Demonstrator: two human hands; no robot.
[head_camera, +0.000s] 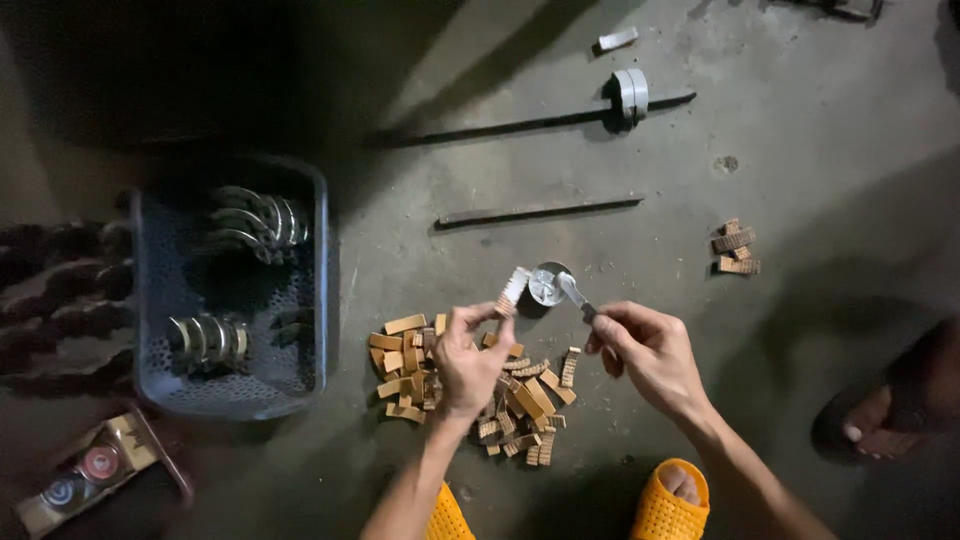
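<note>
Your left hand pinches a small ridged block at its fingertips, its long axis tilted up and to the right. Your right hand grips a thin brush, tip just right of the block, over a small round tin on the floor. The pile of blocks lies under your left hand.

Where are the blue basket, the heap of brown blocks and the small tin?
Blue basket (322, 300), head view, on its right wall.
Heap of brown blocks (527, 398), head view, on a block at mid-heap.
Small tin (546, 285), head view, on its shiny inside.
</note>
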